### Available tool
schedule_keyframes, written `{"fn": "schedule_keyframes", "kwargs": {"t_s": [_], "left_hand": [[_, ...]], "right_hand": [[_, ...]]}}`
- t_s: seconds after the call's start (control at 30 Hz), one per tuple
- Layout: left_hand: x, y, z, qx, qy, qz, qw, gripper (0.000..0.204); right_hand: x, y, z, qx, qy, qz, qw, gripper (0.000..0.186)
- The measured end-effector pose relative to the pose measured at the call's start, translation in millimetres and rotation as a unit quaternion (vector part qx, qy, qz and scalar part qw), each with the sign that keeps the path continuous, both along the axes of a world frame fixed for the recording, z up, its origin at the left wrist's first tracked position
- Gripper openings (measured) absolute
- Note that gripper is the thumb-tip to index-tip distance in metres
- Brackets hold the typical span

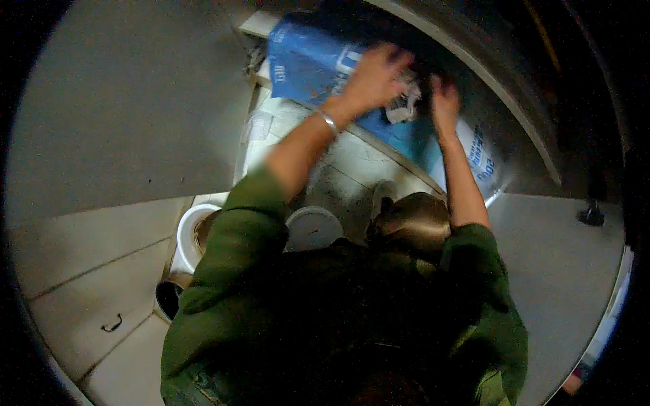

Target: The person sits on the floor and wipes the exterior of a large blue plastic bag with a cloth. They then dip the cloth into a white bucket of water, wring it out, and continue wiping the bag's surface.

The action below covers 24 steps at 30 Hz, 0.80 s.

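Note:
My left hand (380, 76), with a bracelet at the wrist, reaches over a blue printed plastic sheet (298, 61) on a ledge. Its fingers are smeared by motion. Right beside its fingertips is a crumpled greyish-white piece (404, 108), cloth or paper. Whether the hand grips it, I cannot make out. My right hand (445, 105) is raised just to the right of that piece, apart from it. Its thumb and fingers are spread, and no object shows in them. Below the right wrist lies a white printed sack or sheet (477, 155), partly behind the forearm.
Grey panels (135, 101) stand at the left, and a curved rim (501, 74) arches over the far right. Low down are a white bucket (186, 233), a round pale lid (313, 229), a dark-mouthed pipe (168, 298) and a brownish rounded object (416, 220). A small hook-shaped piece (112, 323) lies lower left.

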<state>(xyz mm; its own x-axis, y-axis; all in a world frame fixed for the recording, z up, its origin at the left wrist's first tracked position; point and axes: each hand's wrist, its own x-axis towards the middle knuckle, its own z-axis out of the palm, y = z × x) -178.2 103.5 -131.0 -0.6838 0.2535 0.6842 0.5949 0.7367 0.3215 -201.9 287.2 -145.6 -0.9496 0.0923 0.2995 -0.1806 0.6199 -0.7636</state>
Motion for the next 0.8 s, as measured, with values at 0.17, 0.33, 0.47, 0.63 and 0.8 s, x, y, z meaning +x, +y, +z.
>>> {"fn": "schedule_keyframes", "kwargs": {"t_s": [0.17, 0.33, 0.47, 0.63, 0.8], "left_hand": [[14, 78, 3, -0.157, -0.118, -0.003, 0.981, 0.061], [-17, 90, -23, -0.160, -0.209, 0.024, 0.965, 0.050], [-19, 65, -43, -0.154, -0.143, 0.039, 0.977, 0.037], [-38, 2, -31, -0.232, -0.173, 0.036, 0.956, 0.032], [-37, -8, -28, -0.216, -0.143, 0.022, 0.966, 0.031]], "right_hand": [[11, 102, -31, 0.270, 0.095, -0.070, 0.956, 0.037], [22, 125, -52, 0.538, 0.119, -0.075, 0.831, 0.049], [33, 95, -30, 0.518, -0.030, -0.047, 0.854, 0.052], [20, 53, -18, 0.304, 0.021, 0.139, 0.942, 0.054], [-5, 9, -18, 0.364, -0.063, 0.166, 0.914, 0.060]]}}
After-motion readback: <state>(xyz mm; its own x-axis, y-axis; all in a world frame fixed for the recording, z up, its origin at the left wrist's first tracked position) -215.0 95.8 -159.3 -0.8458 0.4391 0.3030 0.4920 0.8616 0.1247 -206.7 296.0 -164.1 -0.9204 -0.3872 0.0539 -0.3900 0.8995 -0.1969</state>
